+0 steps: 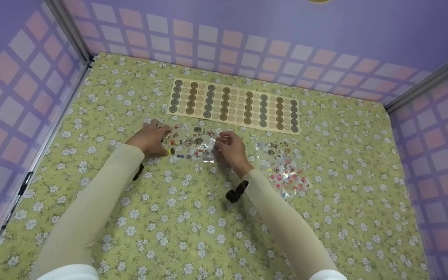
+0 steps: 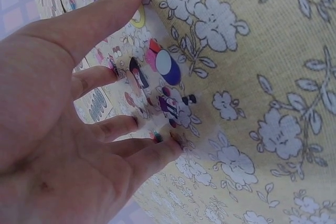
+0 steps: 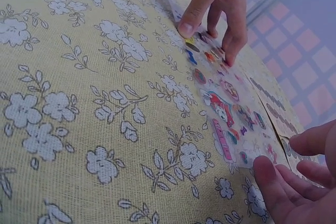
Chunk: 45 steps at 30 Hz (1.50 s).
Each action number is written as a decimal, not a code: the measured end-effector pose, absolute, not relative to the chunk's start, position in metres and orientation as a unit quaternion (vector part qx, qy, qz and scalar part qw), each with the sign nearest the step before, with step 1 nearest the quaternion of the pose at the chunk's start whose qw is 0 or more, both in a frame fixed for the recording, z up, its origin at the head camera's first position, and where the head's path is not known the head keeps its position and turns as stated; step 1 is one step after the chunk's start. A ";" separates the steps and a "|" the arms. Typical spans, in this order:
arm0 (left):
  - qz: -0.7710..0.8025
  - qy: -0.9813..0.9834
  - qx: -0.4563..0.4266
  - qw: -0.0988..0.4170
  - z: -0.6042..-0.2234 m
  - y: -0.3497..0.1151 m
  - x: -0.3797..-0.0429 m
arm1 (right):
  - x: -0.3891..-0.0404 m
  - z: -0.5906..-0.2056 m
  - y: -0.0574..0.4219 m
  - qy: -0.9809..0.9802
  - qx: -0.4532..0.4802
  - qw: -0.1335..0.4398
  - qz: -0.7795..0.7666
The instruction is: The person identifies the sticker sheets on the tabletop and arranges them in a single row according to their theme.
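A clear sticker sheet [image 1: 196,140] printed with small colourful pictures lies flat on the flowered cloth between the two hands. At its left end my left hand [image 1: 150,138] spreads over it, thumb and fingers wide apart, fingertips touching the surface in the left wrist view. By the sheet's right end is my right hand [image 1: 231,149]. In the right wrist view its thumb [image 3: 265,171] meets the sheet's near corner, and the other fingers stand apart from the thumb. Bright cartoon stickers [image 3: 223,108] show on the sheet there.
Behind the sheet lies a long cream sheet [image 1: 233,103] with rows of dark and pale circles. More clear sticker sheets [image 1: 288,177] lie to the right, beside the right forearm. Purple checked walls [image 1: 247,50] enclose the flowered cloth [image 1: 193,225] at the back and sides.
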<state>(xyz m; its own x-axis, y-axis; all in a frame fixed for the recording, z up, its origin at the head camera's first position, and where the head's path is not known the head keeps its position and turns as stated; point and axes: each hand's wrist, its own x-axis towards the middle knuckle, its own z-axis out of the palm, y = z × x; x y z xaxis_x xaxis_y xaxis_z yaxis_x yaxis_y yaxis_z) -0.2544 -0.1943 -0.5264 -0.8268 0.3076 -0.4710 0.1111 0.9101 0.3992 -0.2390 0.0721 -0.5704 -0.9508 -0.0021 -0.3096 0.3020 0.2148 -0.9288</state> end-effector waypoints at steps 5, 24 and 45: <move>0.180 0.939 0.116 0.269 -0.528 -0.194 -0.255 | -0.237 -0.567 0.077 0.761 0.097 0.129 -0.629; 0.149 0.953 0.097 0.244 -0.524 -0.196 -0.253 | -0.227 -0.538 0.145 0.842 0.028 0.088 -0.531; 0.148 0.958 0.120 0.214 -0.521 -0.193 -0.258 | -0.213 -0.550 0.234 0.950 0.004 0.126 -0.287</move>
<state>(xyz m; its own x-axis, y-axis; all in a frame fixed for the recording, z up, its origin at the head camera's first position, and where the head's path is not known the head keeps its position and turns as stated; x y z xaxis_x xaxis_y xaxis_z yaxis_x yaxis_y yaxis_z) -0.2579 -0.1928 -0.5206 -0.8799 0.2933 -0.3739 0.1667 0.9274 0.3350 -0.2129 0.2339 -0.5504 -0.9681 -0.0650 -0.2421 0.0799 0.8355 -0.5437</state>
